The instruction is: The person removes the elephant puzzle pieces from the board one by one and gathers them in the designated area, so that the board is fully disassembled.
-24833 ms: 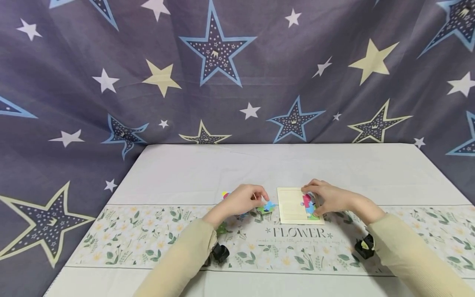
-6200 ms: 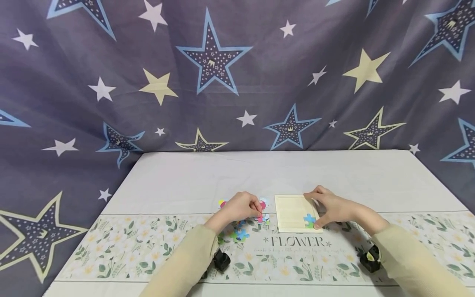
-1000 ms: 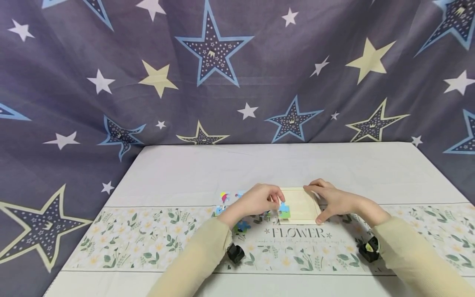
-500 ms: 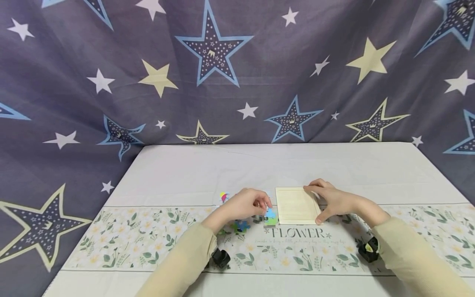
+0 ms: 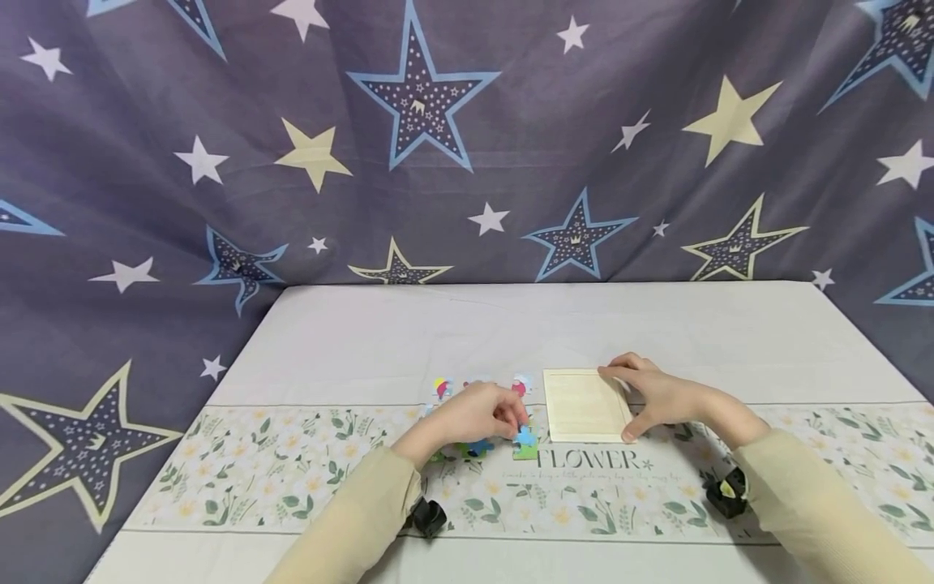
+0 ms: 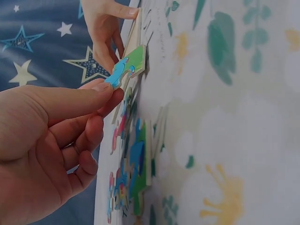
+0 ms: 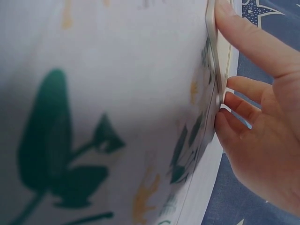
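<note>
My left hand (image 5: 474, 418) pinches a blue and green jigsaw piece (image 6: 125, 67) between thumb and fingertips, just left of a pale wooden puzzle tray (image 5: 586, 405). In the left wrist view the piece is tilted, its green end pointing away from the hand. The tray lies flat, its bare wooden bottom showing. My right hand (image 5: 660, 397) holds the tray at its right side, thumb at the near corner and fingers at the far corner. The right wrist view shows the thumb on the tray's edge (image 7: 215, 51) and the other fingers against its side.
Left of the tray lie several loose jigsaw pieces, among them one with a yellow and pink balloon (image 5: 441, 388), a pink one (image 5: 520, 384) and a blue-green one (image 5: 477, 447). The left hand hides part of them. A floral cloth band (image 5: 292, 470) crosses the white table (image 5: 409, 332).
Pieces stood in the tray earlier; a blue-green one last lay at its lower right. My left hand has carried the piece left, out over the cloth. The right hand keeps its place on the tray.
</note>
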Tool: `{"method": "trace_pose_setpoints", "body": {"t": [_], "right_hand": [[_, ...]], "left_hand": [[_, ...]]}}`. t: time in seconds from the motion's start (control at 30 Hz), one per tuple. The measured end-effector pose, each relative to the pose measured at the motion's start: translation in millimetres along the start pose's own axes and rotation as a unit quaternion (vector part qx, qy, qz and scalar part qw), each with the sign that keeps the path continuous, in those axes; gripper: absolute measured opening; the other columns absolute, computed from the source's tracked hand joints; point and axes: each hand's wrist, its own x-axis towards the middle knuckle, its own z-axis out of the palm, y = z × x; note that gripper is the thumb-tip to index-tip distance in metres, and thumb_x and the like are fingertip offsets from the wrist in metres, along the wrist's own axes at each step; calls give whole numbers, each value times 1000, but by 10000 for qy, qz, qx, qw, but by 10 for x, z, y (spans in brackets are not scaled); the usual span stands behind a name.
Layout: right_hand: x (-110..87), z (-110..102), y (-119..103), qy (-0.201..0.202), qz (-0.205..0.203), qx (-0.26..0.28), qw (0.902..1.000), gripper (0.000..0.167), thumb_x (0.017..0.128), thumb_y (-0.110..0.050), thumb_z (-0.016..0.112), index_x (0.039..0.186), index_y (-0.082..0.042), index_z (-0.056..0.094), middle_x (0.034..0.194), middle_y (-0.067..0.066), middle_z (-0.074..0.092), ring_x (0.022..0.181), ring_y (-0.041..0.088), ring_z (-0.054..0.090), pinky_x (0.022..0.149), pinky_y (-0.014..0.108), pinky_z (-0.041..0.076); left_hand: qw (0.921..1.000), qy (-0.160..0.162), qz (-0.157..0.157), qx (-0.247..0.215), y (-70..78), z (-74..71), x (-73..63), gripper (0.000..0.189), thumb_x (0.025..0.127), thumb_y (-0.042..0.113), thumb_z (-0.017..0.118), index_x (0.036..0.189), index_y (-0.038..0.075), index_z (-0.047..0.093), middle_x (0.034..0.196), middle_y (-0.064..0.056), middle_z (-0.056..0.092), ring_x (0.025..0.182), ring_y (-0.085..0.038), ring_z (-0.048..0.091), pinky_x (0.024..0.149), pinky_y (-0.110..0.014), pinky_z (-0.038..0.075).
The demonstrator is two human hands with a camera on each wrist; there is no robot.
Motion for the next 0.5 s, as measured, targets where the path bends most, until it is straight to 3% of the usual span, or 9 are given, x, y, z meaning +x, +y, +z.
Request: {"method": "trace_pose_setpoints", "body": {"t": [0.5], "right_hand": [[0, -5, -5, -23, 35, 34, 10000, 104, 61, -40, 81, 138, 6, 29, 133, 22, 27, 121, 41, 27, 91, 57, 33]], "left_hand": [[9999, 64, -59, 63, -62, 60, 0, 10, 82, 4, 64, 88, 10, 66, 71, 5, 61, 64, -5, 55, 67, -19, 45]]}}
